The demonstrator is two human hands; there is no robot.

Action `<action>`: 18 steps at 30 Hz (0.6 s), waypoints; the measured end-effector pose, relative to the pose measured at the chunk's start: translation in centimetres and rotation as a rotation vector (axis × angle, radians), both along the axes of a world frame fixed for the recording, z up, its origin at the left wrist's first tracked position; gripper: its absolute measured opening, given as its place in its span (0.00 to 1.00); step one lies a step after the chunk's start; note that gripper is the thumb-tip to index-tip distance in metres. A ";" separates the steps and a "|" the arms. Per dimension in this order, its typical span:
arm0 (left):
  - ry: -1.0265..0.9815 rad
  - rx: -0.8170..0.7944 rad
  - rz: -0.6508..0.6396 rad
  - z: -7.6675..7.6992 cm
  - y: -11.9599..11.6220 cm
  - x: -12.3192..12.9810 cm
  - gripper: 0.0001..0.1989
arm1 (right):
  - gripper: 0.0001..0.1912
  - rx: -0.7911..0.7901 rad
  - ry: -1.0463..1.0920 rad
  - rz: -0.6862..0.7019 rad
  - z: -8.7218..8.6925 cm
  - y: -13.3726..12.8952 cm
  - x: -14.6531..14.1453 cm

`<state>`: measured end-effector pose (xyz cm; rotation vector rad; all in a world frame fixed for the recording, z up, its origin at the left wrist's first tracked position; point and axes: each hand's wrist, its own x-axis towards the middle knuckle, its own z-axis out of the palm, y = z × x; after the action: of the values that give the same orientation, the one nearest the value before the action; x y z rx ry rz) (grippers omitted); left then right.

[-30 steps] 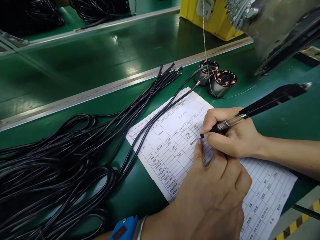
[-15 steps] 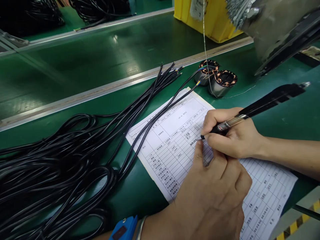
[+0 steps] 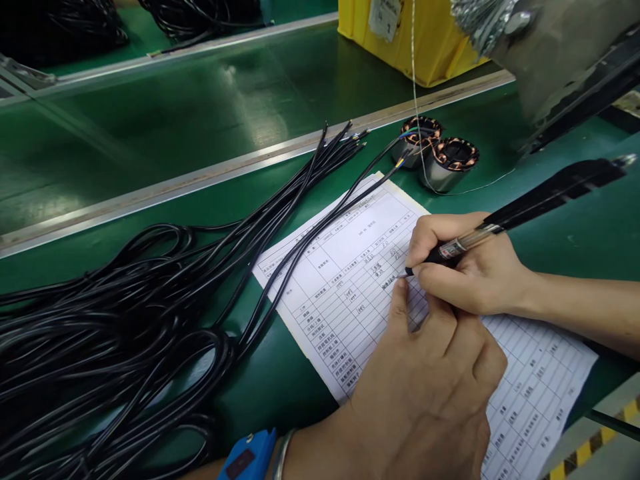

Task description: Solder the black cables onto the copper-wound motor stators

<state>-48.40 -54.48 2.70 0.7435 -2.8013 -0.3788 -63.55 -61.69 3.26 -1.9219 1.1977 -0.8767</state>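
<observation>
A printed form (image 3: 325, 320) with a grid and some handwritten entries lies on the green bench. My right hand (image 3: 470, 267) grips a black pen (image 3: 545, 200), its tip down on the form near a handwritten line. Flat across the paper rests my left hand (image 3: 425, 380), fingers stretched out, with the index fingertip close to the pen tip; part of it lies under the right hand. On that wrist are a blue band (image 3: 247, 457) and a metal bracelet. Black cables (image 3: 305, 247) cross the form's upper left part.
A large heap of black cables (image 3: 125, 333) covers the left of the bench. Two motor stators (image 3: 450, 167) with copper windings stand behind the form, a thin wire hanging by them. A yellow bin (image 3: 410, 47) and a grey metal machine part (image 3: 555, 73) are at the back right.
The view has shifted slightly. Both hands keep their places on the form, and the pen tip stays by the same handwritten line.
</observation>
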 end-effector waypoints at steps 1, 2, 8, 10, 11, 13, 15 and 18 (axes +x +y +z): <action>0.003 0.000 -0.004 0.0 0.0 0.0 0.24 | 0.09 0.003 0.003 -0.004 0.0 0.0 0.0; 0.006 0.002 -0.003 0.0 0.0 0.0 0.24 | 0.09 0.007 0.006 -0.013 0.0 0.0 0.0; 0.009 -0.003 0.003 0.2 0.0 0.0 0.23 | 0.09 0.010 -0.011 -0.046 -0.1 0.1 0.1; 0.002 -0.006 -0.003 0.2 -0.1 0.0 0.23 | 0.09 0.017 -0.008 -0.043 -0.1 0.2 0.1; -0.003 -0.009 -0.005 0.2 -0.1 0.0 0.22 | 0.09 0.019 -0.010 -0.039 -0.1 0.2 0.1; -0.014 -0.012 -0.009 0.2 -0.1 0.0 0.22 | 0.09 0.014 -0.021 -0.035 -0.2 0.2 0.1; -0.019 -0.015 -0.016 0.1 -0.1 0.0 0.22 | 0.09 0.002 -0.039 -0.051 -0.2 0.2 0.0; -0.022 -0.034 -0.005 -0.1 0.1 0.0 0.25 | 0.07 0.027 -0.097 -0.085 -0.1 -0.2 -0.3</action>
<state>-48.41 -54.42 2.62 0.7374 -2.8234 -0.3242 -63.80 -61.93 3.16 -1.7971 1.2346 -0.9830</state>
